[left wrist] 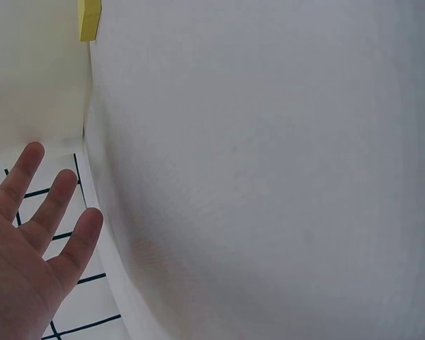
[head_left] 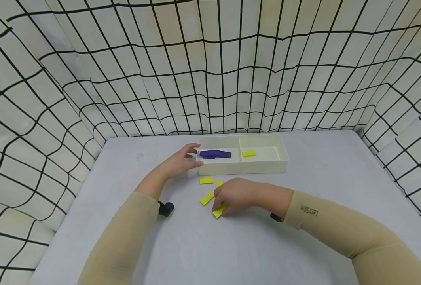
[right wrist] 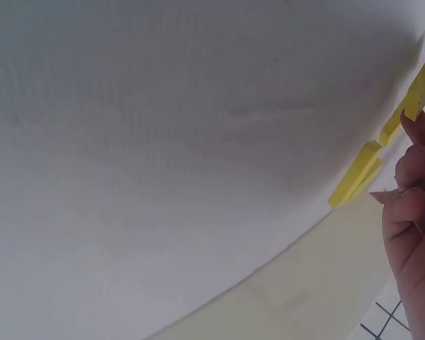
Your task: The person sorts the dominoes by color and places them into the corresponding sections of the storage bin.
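Observation:
My right hand (head_left: 236, 194) pinches a yellow block (head_left: 217, 213), flat and rectangular, low over the white table. In the right wrist view the held block (right wrist: 419, 93) shows between thumb and fingertips. Close by lie other yellow blocks (head_left: 207, 198), one partly hidden behind the hand. At the left end of a white two-compartment box (head_left: 242, 168), my left hand (head_left: 178, 161) has its fingers spread, with the thumb by the front rim. Purple blocks (head_left: 215, 154) lie piled in the box's left compartment; one yellow block (head_left: 248, 153) sits in the right one.
Another yellow block (head_left: 206, 181) lies just in front of the box. The white table (head_left: 210, 249) is bounded at the back and both sides by black netting (head_left: 221, 74) over pale walls.

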### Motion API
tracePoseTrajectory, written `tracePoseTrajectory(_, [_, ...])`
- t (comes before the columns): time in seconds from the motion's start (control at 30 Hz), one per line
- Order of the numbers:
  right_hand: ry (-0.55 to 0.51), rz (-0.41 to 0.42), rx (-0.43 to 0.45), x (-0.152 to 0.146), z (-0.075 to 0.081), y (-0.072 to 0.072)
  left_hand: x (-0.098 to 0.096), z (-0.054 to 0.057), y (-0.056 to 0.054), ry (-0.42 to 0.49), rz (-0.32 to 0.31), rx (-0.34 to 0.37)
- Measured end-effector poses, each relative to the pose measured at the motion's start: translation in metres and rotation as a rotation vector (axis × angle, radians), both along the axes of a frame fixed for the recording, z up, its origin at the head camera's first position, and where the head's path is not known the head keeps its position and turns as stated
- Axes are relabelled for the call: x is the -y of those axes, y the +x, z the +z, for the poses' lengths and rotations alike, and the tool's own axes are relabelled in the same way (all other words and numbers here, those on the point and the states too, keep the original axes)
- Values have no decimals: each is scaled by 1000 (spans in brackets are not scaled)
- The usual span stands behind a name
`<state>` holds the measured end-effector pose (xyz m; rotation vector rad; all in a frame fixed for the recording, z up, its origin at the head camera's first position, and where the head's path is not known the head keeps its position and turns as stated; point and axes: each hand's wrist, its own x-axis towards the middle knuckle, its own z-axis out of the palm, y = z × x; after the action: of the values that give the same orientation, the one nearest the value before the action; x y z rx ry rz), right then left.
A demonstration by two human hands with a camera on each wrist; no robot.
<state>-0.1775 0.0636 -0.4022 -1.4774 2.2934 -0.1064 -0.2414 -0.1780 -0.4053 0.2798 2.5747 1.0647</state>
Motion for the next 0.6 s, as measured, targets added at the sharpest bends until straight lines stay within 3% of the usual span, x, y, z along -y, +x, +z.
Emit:
tracePoseTrajectory(0.4, [-70,-58,-21,-13,25,-10,2,0,0,-1,-11,-15])
tracePoseTrajectory(0.6, [-114,-134,-14,-26,39,-20,2,-1,-1,-2,-14,-7])
